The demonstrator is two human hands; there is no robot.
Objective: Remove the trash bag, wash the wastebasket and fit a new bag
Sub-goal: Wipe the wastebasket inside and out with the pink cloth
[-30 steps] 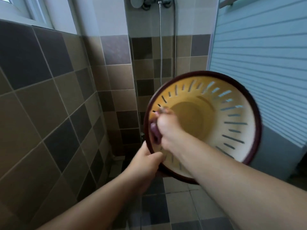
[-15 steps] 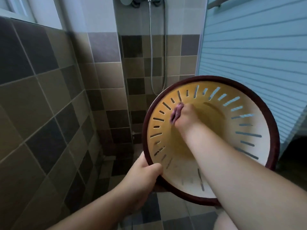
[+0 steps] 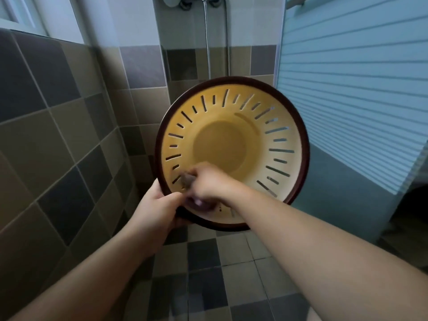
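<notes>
While left hand [image 3: 155, 210] grips wastebasket [image 3: 231, 144] by dark lower-left rim, right hand [image 3: 209, 185] reaches inside, fingers curled round purplish cloth [image 3: 188, 179], blurred, pressed to inner wall just beside that rim. Basket held up in front of both hands, tilted on side, mouth facing person, long axis pointing away toward tiled wall [image 3: 58, 135]. Right hand nearer inner surface. Count: one wastebasket, one cloth, no bag in view. Shower hose [image 3: 207, 47] behind.
</notes>
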